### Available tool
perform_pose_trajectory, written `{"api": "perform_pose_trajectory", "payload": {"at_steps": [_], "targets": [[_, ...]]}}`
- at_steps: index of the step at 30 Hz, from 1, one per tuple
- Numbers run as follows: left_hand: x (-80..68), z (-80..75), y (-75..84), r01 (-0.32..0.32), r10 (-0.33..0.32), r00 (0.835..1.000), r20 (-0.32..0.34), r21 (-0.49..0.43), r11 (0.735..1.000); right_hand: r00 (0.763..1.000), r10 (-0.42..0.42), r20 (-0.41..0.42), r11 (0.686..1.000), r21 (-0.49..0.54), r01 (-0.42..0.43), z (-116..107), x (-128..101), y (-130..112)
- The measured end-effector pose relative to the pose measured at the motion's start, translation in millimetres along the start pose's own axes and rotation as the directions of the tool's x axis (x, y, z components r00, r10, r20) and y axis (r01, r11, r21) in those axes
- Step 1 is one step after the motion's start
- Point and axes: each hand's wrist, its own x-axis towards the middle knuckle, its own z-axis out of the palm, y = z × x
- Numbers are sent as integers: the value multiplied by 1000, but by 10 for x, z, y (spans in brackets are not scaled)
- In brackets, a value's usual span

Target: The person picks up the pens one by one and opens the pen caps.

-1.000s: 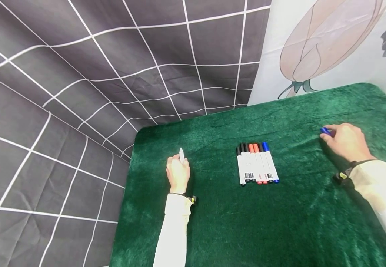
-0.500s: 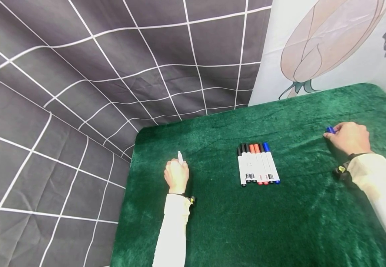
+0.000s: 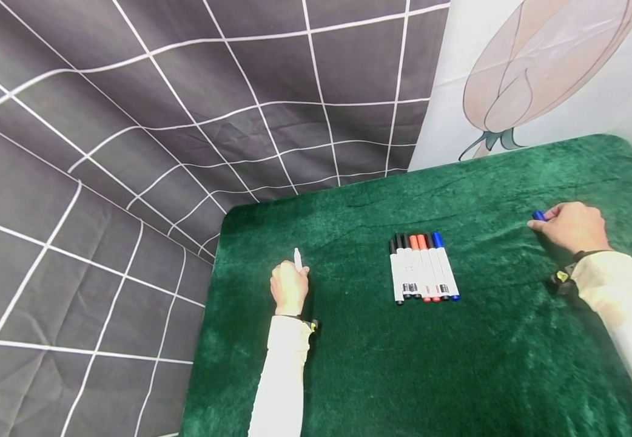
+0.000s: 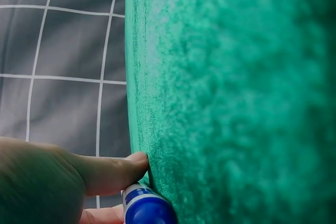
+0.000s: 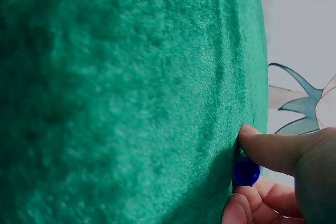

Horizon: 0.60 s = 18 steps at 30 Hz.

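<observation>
Left hand point(image 3: 290, 287) still curled round white marker point(image 3: 297, 259) near left table point(image 3: 349, 376) edge, barely moved. Right hand point(image 3: 569, 227) still pinching blue cap point(image 3: 538, 215) far right, nudged slightly. Marker row point(image 3: 422, 267) unchanged between.

A: Where does the head view sit?

B: High above the near edge of the worktop point(image 3: 381, 376), looking forward and down, far enough to take in both hands and the far corners.

A: And the wrist views?

B: Each skims the green cloth from very close, facing past its own fingers toward a side edge. All three share that cloth; the left wrist and head views share the grid backdrop point(image 4: 63, 66).
</observation>
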Motion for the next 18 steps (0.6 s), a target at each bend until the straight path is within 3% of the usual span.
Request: {"api": "perform_pose_trajectory", "payload": {"at_steps": [18], "targets": [[-2,13,2,32,-33,998,52,13,999,1000,-8,24,1000,-19,9,-33,-21,37]]}}
